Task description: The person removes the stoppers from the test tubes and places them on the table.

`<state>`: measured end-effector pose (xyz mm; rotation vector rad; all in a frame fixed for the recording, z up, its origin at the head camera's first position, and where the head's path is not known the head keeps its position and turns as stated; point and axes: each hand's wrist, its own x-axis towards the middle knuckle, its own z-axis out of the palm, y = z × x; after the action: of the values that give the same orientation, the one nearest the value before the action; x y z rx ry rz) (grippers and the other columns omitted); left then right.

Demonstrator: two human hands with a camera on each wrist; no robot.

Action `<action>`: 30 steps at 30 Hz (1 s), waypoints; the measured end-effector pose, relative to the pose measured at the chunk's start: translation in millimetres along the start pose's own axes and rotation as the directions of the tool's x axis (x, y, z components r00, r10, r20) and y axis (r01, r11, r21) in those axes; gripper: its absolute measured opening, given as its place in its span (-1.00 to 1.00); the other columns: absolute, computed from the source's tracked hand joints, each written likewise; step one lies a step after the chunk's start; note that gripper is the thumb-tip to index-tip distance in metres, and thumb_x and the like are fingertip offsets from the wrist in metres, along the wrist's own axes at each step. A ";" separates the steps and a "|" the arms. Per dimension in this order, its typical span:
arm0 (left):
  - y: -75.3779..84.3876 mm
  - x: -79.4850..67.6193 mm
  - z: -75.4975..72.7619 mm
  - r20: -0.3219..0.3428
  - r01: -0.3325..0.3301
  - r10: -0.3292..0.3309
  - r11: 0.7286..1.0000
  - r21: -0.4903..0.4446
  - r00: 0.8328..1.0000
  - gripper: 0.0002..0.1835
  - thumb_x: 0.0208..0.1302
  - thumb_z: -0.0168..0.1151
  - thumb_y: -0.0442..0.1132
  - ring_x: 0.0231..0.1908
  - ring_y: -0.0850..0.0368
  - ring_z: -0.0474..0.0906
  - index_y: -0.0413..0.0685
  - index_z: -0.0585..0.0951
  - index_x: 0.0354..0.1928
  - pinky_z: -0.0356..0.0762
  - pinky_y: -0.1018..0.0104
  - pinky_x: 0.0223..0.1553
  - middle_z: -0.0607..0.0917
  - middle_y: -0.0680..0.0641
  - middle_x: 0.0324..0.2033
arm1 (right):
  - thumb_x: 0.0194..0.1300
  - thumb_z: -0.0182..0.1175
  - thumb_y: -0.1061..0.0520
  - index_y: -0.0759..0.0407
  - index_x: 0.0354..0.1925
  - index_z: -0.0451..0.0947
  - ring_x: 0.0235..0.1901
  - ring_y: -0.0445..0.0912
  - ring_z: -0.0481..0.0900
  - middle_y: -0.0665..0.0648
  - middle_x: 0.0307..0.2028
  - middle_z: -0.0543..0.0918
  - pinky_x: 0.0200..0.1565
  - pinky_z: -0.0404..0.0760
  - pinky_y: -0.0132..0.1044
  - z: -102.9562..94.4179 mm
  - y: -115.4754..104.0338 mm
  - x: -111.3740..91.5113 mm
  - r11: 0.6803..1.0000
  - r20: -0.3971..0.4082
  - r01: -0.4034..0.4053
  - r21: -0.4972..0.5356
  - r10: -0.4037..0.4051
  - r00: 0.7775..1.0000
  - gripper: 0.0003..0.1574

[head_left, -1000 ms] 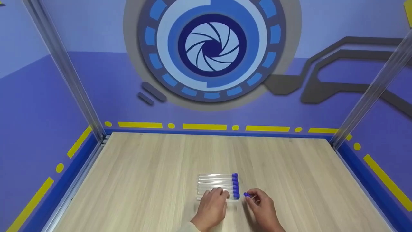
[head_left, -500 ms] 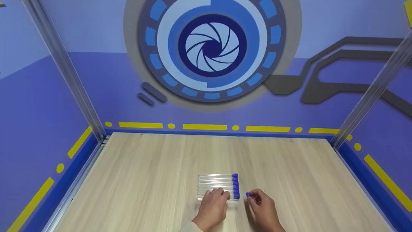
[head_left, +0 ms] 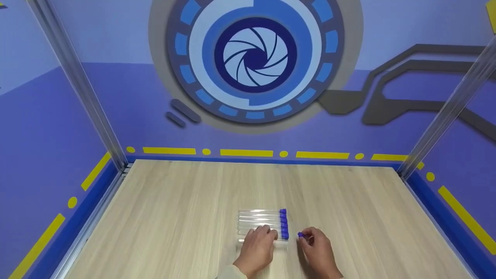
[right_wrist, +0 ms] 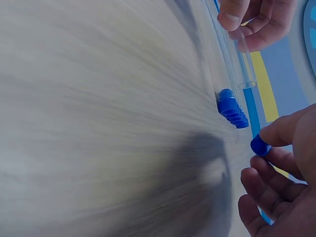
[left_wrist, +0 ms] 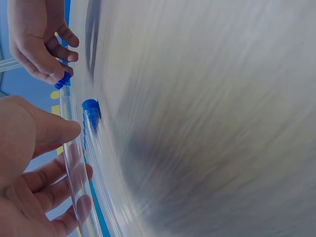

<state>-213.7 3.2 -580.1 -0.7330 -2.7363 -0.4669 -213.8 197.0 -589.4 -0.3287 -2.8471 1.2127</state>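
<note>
My left hand (head_left: pixel 255 248) grips a clear test tube (left_wrist: pixel 74 170) between thumb and fingers, its uncapped mouth pointing toward my right hand (head_left: pixel 318 248). A small blue cap (right_wrist: pixel 259 145) is pinched between my right thumb and index finger. In the head view a gap separates this cap from the mouth of the held tube. Just beyond the left hand, a row of clear test tubes (head_left: pixel 257 219) lies side by side on the table, blue caps (right_wrist: pixel 231 108) all at the right end. The left fingers hide the middle of the held tube.
The tubes lie on a light wood-grain table (head_left: pixel 174 217). Blue printed panels (head_left: pixel 116 97) rise at its back and both sides, with metal posts (head_left: pixel 83 83) at the back corners.
My right hand has shifted slightly right with the cap, widening its distance from the tube mouth. The held tube has come slightly closer to me.
</note>
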 end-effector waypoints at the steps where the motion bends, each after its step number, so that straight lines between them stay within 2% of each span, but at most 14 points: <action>1: -0.2 -0.2 0.4 -0.003 0.000 0.000 1.000 -0.003 1.000 -0.86 0.12 0.24 -0.30 -0.36 0.22 0.48 0.11 0.61 -0.29 0.16 0.41 -0.44 0.56 0.12 -0.41 | 0.27 0.18 0.26 0.14 -0.16 0.51 -0.23 -0.12 0.45 0.04 -0.25 0.54 -0.20 0.43 -0.25 0.1 0.3 0.0 1.000 0.004 -0.001 -0.005 0.001 1.000 -0.84; 5: -1.2 -0.2 1.4 0.007 0.009 -0.009 1.000 -0.020 1.000 -0.87 0.13 0.23 -0.30 -0.38 0.22 0.47 0.11 0.63 -0.29 0.14 0.42 -0.45 0.56 0.11 -0.40 | 0.27 0.18 0.24 0.13 -0.16 0.52 -0.24 -0.13 0.45 0.03 -0.26 0.54 -0.21 0.43 -0.25 1.2 1.5 1.0 1.000 0.013 -0.008 -0.016 0.009 1.000 -0.85; 11: -1.6 0.8 1.8 0.070 0.046 -0.042 0.998 -0.042 0.997 -0.84 0.11 0.22 -0.32 -0.41 0.22 0.45 0.10 0.66 -0.29 0.12 0.42 -0.46 0.56 0.10 -0.41 | 0.27 0.19 0.23 0.13 -0.17 0.53 -0.27 -0.14 0.44 0.02 -0.29 0.53 -0.25 0.42 -0.26 2.4 4.7 3.8 0.999 0.022 -0.007 -0.037 0.008 1.000 -0.87; 18: -0.8 2.9 2.6 0.142 0.084 -0.072 0.993 -0.081 0.987 -0.81 0.13 0.20 -0.35 -0.43 0.23 0.41 0.11 0.67 -0.27 0.16 0.39 -0.44 0.57 0.11 -0.40 | 0.26 0.21 0.24 0.15 -0.17 0.52 -0.25 -0.13 0.47 0.03 -0.27 0.54 -0.20 0.45 -0.23 4.7 6.6 6.1 0.999 0.026 -0.014 -0.053 0.015 1.000 -0.85; 30: -1.6 3.0 11.1 0.134 0.086 -0.079 0.995 -0.051 0.988 -0.87 0.19 0.21 -0.29 -0.42 0.21 0.45 0.10 0.67 -0.29 0.13 0.38 -0.46 0.57 0.09 -0.42 | 0.18 0.27 0.26 0.16 -0.21 0.53 -0.26 -0.13 0.50 0.04 -0.29 0.56 -0.19 0.49 -0.20 6.8 7.8 7.7 0.994 -0.009 0.025 -0.102 -0.026 1.000 -0.82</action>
<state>-219.0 7.3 -589.5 -0.6895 -2.8969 -0.5344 -220.6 199.0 -600.2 -0.2999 -2.9006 1.0609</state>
